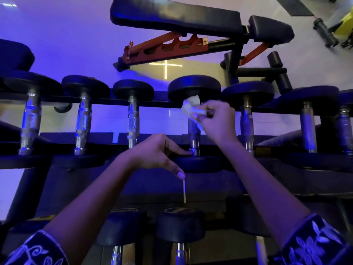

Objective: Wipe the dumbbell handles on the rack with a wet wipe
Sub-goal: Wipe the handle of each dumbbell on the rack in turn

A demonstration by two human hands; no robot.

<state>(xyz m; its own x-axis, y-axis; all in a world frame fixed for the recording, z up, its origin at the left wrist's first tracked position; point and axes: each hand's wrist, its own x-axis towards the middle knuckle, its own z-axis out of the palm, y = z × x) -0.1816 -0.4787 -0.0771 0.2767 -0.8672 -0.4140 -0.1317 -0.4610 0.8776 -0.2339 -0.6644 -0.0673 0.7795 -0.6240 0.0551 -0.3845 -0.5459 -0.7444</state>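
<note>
Head view, centre of frame: a crumpled white wet wipe (191, 106) is pinched by the right hand (216, 120) at the upper end of a knurled chrome dumbbell handle (193, 133), steadied below by the loosely spread left hand (155, 153). The wipe should be wrapped round and drawn down its length.

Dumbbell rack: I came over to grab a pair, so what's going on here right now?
A person is wiping down the dumbbells on the rack. Their right hand pinches a crumpled wet wipe against the far end of one dumbbell handle, just under its far head. Their left hand rests on the near head of that same dumbbell, fingertips by the collar, apparently steadying it. No hand is on the neighbouring handles.
</note>
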